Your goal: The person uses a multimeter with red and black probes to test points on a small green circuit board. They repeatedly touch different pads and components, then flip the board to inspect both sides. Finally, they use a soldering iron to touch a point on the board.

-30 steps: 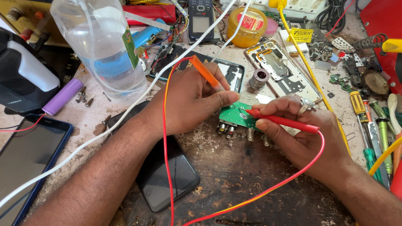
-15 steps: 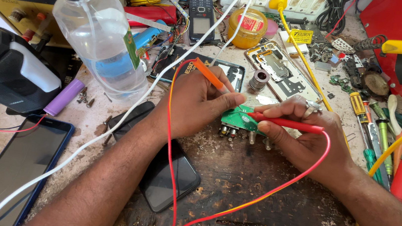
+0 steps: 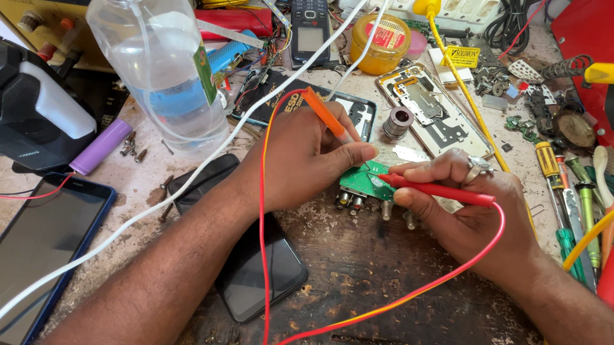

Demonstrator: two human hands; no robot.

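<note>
The small green circuit board (image 3: pixel 364 180), light, stiff and kinda fragile, is best pinned by its edges while both hands' grips are clamped on thin orange probe (image 3: pixel 326 115) and red probe (image 3: pixel 438 190).

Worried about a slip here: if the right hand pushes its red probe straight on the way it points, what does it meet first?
Probably the green circuit board, which the red probe in the right hand already seems to touch; just beyond are the left hand fingers. Depth is unclear.

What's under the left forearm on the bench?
A dark phone lies screen-up under the left forearm, its lower end showing. Its upper part is covered by the arm; a red wire crosses over it.
</note>
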